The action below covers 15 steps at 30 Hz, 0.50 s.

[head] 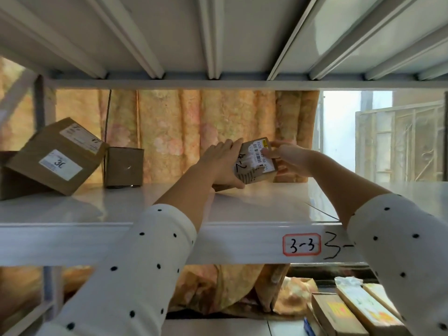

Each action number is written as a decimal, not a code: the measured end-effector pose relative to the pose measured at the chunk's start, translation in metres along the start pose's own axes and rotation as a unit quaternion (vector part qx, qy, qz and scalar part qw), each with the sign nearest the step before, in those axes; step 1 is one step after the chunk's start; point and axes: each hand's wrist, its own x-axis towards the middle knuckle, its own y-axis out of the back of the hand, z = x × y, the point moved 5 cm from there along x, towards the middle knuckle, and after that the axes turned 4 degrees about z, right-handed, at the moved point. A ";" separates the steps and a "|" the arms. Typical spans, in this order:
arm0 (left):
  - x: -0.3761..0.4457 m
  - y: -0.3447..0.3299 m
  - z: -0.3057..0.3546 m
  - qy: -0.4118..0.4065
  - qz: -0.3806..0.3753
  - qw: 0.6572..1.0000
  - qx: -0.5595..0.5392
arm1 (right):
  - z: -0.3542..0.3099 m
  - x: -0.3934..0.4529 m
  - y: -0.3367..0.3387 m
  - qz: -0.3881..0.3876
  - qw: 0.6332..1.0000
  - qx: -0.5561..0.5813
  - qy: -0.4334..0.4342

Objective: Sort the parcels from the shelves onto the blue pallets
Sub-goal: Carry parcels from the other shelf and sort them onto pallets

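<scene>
A small brown parcel (254,163) with a white barcode label and handwritten marks is tilted up off the white shelf (242,204), deep near its back. My left hand (221,163) grips its left side, thumb under the lower corner. My right hand (289,160) holds its right side, fingers curled round the edge. Both arms, in white dotted sleeves, reach in over the shelf's front edge. No blue pallet is in view.
At the shelf's left a larger labelled box (57,157) leans tilted on a low dark box, with a small plain box (124,167) beside it. A shelf deck runs overhead. The front rail carries a "3-3" tag (301,244). Long boxes (356,311) lie on the lower shelf, right.
</scene>
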 end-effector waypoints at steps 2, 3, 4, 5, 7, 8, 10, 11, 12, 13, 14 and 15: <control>-0.001 0.004 0.000 0.013 0.020 1.000 -0.005 | 0.000 0.002 0.002 0.024 0.999 0.016 0.030; -0.001 0.006 -0.001 0.019 0.030 0.999 -0.009 | 0.000 0.003 0.005 0.040 0.998 0.022 0.043; -0.001 0.007 0.000 0.025 0.038 0.999 -0.014 | 0.000 0.004 0.007 0.056 0.997 0.027 0.055; -0.002 0.008 0.001 0.028 0.043 0.999 -0.018 | 0.000 0.004 0.010 0.071 0.995 0.036 0.065; -0.003 0.008 0.005 0.028 0.050 0.998 -0.015 | 0.001 0.004 0.015 0.092 0.991 0.048 0.079; -0.003 0.008 0.007 0.030 0.055 0.998 -0.010 | 0.001 0.002 0.015 0.098 0.990 0.048 0.084; -0.004 0.010 0.007 0.043 0.070 0.997 0.002 | 0.001 -0.002 0.014 0.111 0.988 0.053 0.095; -0.005 0.012 0.006 0.053 0.078 0.996 0.006 | 0.000 -0.003 0.015 0.126 0.985 0.059 0.098; -0.006 0.014 0.005 0.063 0.084 0.994 0.007 | 0.000 -0.005 0.015 0.149 0.982 0.054 0.098; -0.008 0.015 0.004 0.072 0.091 0.993 0.004 | 0.000 -0.007 0.017 0.178 0.979 0.030 0.096; -0.011 0.017 0.004 0.079 0.098 0.992 0.001 | 0.001 -0.009 0.019 0.202 0.975 -0.014 0.091; -0.013 0.020 0.003 0.085 0.105 0.991 -0.003 | 0.001 -0.013 0.020 0.222 0.969 -0.069 0.086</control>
